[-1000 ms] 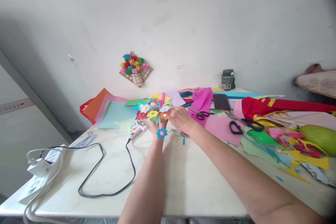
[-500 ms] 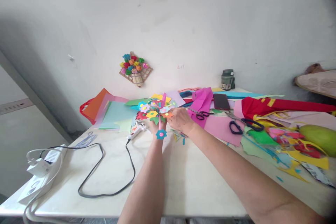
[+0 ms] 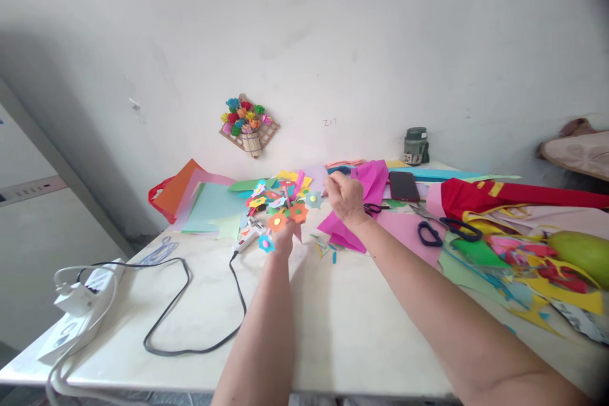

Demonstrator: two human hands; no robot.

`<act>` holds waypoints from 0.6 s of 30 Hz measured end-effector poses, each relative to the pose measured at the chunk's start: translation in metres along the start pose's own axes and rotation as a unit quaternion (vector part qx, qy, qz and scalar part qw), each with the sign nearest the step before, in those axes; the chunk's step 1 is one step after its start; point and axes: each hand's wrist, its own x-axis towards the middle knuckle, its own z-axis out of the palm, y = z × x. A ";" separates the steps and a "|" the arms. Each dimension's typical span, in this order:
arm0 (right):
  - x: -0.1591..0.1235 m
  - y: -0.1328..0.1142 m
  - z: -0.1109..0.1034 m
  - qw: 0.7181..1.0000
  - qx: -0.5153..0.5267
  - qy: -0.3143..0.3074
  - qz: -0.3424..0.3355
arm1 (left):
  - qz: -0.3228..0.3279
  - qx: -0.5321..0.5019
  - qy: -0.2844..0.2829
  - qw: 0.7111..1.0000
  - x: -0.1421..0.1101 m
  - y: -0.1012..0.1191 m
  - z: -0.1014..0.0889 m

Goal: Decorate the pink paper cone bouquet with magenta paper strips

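Observation:
My left hand is closed round the lower part of a bunch of paper flowers in many colours; the flower heads hide most of its fingers. To the right of the bunch, apart from it, my right hand is raised with its fingers curled together. Whatever lies between those fingertips, if anything, does not show. A white glue gun with a black cord lies just left of the bunch. Magenta paper and small paper scraps are near the right hand.
Dark-handled scissors, a phone and a lidded bottle are on the right side. Cut-paper offcuts spread further right. Coloured sheets lie at the back left. A power strip with cables occupies the left edge.
My right hand has left the flowers and moved right and up. The bunch in my left hand has turned and tilted, showing orange flowers in front and the blue one further left.

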 end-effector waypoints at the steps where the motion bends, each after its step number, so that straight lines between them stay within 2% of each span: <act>1: 0.001 0.002 0.001 1.000 0.016 0.003 0.019 | -0.002 -0.014 -0.012 1.000 0.000 -0.001 0.001; 5: 0.008 0.012 0.003 0.992 0.083 -0.006 0.099 | -0.016 -0.061 -0.054 0.997 -0.004 0.001 0.005; 8: 0.014 0.020 0.002 0.981 0.126 -0.017 0.146 | -0.038 -0.093 -0.110 0.989 -0.007 0.007 0.007; 12: 0.021 0.026 -0.001 0.969 0.177 -0.052 0.162 | -0.035 -0.110 -0.176 0.978 -0.011 0.015 0.010; 18: 0.026 0.024 -0.005 0.952 0.237 -0.120 0.150 | -0.040 -0.096 -0.139 0.985 -0.012 0.017 0.012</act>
